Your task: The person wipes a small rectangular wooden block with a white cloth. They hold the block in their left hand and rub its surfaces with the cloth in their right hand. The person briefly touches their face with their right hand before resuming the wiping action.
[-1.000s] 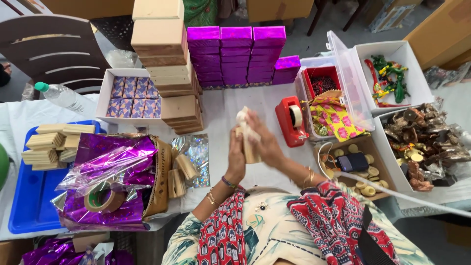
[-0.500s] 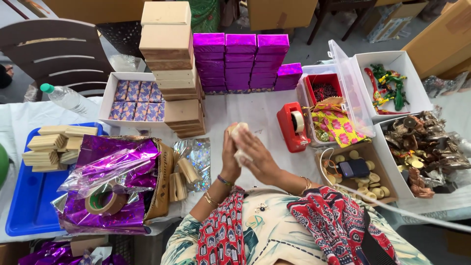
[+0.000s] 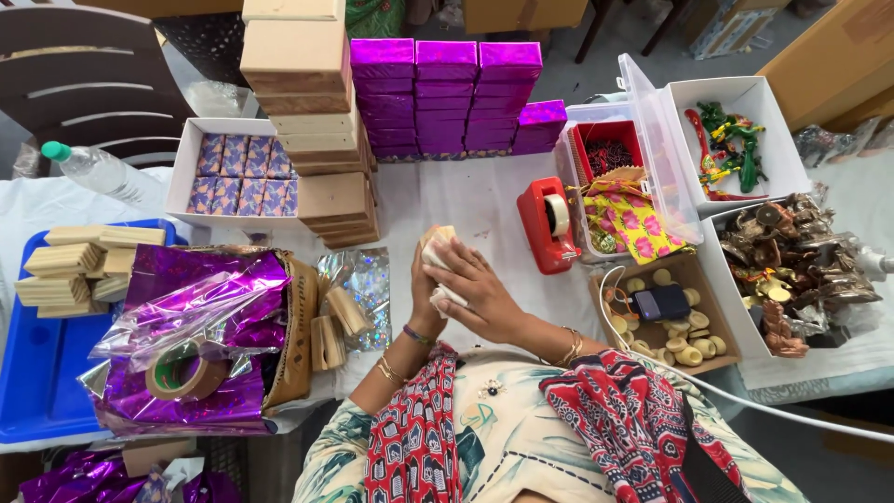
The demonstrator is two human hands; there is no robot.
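Note:
Both my hands meet over the white table, close to my body. My left hand presses up against a small pale wooden block partly wrapped in white paper. My right hand covers the block from the right, fingers spread over the wrapping. Most of the block is hidden between my palms. A red tape dispenser stands just to the right of my hands. A sheet of holographic silver wrap with loose wooden pieces lies to the left.
Stacked tan boxes and purple foil boxes stand at the back. Purple foil sheets with a brown tape roll lie left, beside a blue tray of wooden blocks. Boxes of trinkets sit on the right.
My hands have dropped slightly toward me with the block. The right hand has moved over the top of it, now covering more of the wrapping.

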